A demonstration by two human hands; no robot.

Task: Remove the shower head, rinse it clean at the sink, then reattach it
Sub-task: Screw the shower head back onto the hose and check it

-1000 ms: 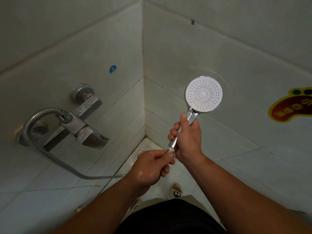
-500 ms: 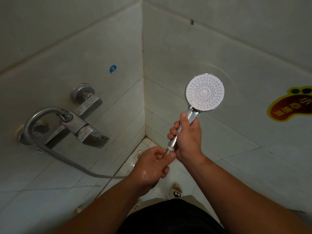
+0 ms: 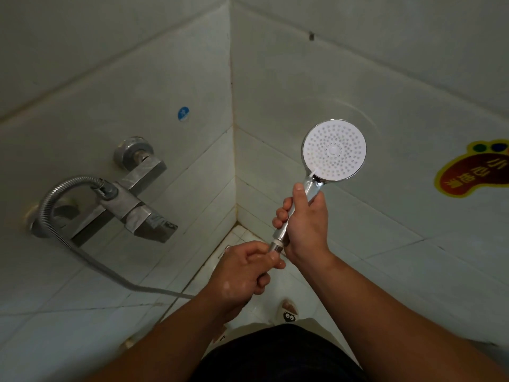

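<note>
Right of centre in the frame, one shower head [image 3: 334, 151] is being held up against a tiled corner, w/ its white spray face facing the camera and its chrome handle slanting from upper right down to lower centre. The right hand [image 3: 305, 224] is wrapping fully round the handle's mid part, thumb lying up the stem. The left hand [image 3: 242, 277] is sitting just below it, nearer the viewer, fingers curling in and pinching at the handle's end fitting [image 3: 276, 247]. So the joint is lying directly between both hands, along the handle's long axis. One metal hose [image 3: 77, 178] is looping out of one mixer tap [image 3: 132, 205] at mid left and running down-right under the left forearm. Whether it's joined to the handle can't be told, as fingers are hiding that spot. Probably the left hand is twisting the fitting while the right is bracing. Count: 1 head, 1 hose, 1 tap, 2 hands, 2 wall stickers, i.e. a blue dot [image 3: 183, 113] and a foot shape [image 3: 473, 172].
</note>
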